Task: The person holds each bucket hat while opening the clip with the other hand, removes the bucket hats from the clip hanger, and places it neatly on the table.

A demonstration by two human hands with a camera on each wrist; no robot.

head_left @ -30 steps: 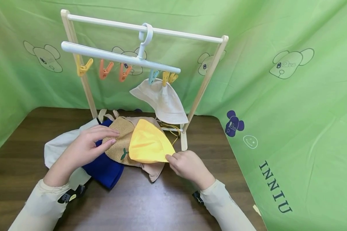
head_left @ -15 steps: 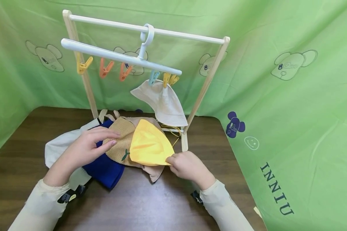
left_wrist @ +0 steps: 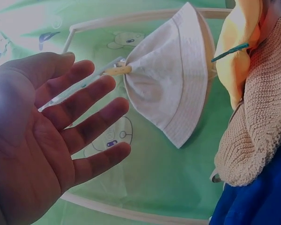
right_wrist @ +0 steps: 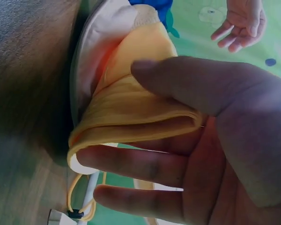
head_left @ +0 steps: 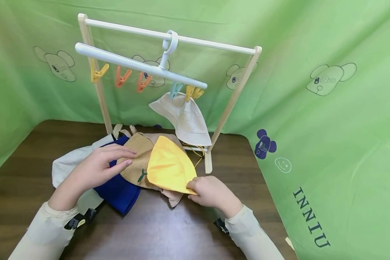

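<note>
My right hand (head_left: 212,195) pinches the brim of a yellow bucket hat (head_left: 167,164), thumb on top and fingers beneath, as the right wrist view shows. A yellow cord (right_wrist: 70,197) with a dark toggle hangs by the hat. The hat overlaps a tan knitted hat (head_left: 134,157) bearing a green sprout. My left hand (head_left: 99,168) hovers over the pile with its fingers extended and nothing in them; its palm (left_wrist: 42,140) shows in the left wrist view. Under it lie a blue hat (head_left: 120,191) and a pale grey hat (head_left: 65,166). A beige hat (head_left: 172,196) peeks out below.
A wooden rack (head_left: 234,101) stands behind the pile. From its rail hangs a pale blue hanger (head_left: 133,65) with several clips, among them an orange clip (head_left: 121,76). A white bucket hat (head_left: 193,121) hangs at its right end. Green printed cloth (head_left: 328,144) surrounds the brown table (head_left: 143,238).
My right hand has lowered slightly, drawing the yellow hat's brim down and toward me. The left hand stays in place. The whole scene has shifted a little in the head view.
</note>
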